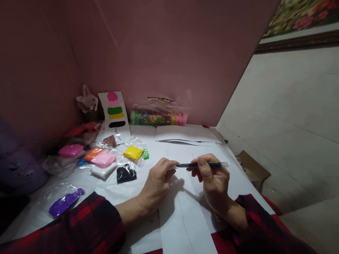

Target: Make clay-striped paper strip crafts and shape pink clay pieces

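- Your plaid sleeves (98, 231) lie nearest, both cut off by the frame's lower edge and corners.
- Your left hand (158, 181), at centre, has its thumb and fingers pinched together on the left end of the pen (189, 165); that tip is partly hidden.
- Your right hand (214, 181), right of centre, is clamped on the pen's other half, fingers covering part of the barrel.
- Below your hands, the white strip (176, 235) bears a thin, wavy line; its top end is hard to make out against the white sheet (147, 234).
- Left of your left hand are the black packet (126, 173) and the yellow packet (133, 152), a green one partly hidden beside the latter.
- Farther left, the pale pink packet (104, 159) overlaps the orange one; only a bit of blue shows.
- At left, your sleeve just about meets the purple packet (66, 202).
- Upper centre, glare and clear film blur the bagged tubes (156, 118), right of the painted card (105, 109).
- The framed picture (315, 10) is cut off at upper right.
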`<state>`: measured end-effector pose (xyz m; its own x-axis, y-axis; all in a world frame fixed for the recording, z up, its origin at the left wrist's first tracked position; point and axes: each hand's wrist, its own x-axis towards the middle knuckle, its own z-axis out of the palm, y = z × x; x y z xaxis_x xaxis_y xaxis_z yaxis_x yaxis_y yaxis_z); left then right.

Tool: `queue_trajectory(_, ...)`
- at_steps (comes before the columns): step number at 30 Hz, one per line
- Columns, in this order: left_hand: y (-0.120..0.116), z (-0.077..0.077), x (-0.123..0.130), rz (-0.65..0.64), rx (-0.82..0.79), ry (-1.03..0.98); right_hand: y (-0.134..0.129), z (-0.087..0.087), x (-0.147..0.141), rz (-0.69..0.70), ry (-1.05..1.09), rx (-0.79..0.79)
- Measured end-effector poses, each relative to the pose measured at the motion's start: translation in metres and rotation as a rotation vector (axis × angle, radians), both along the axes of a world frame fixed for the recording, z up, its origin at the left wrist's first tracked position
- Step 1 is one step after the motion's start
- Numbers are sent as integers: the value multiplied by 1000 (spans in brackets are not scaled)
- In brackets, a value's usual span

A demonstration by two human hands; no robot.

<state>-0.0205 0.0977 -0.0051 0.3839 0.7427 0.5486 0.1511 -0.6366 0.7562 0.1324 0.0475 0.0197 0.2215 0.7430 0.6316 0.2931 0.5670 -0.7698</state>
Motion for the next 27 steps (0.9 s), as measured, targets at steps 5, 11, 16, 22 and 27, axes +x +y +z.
queue_trajectory(5,-6,2,-1,-13,31,85,-1,2,-2,61,57,-48)
queue_trajectory(11,-15,7,-4,-28,68,160,-3,3,-7,218,263,-189)
queue_trajectory(16,-19,7,-7,-23,75,157,-7,-1,-12,261,302,-212)
queue_trajectory(22,-22,4,-10,-41,159,172,-13,-4,-19,286,326,-164)
queue_trajectory(27,-23,3,-9,-45,219,147,-15,-6,-21,288,278,-145)
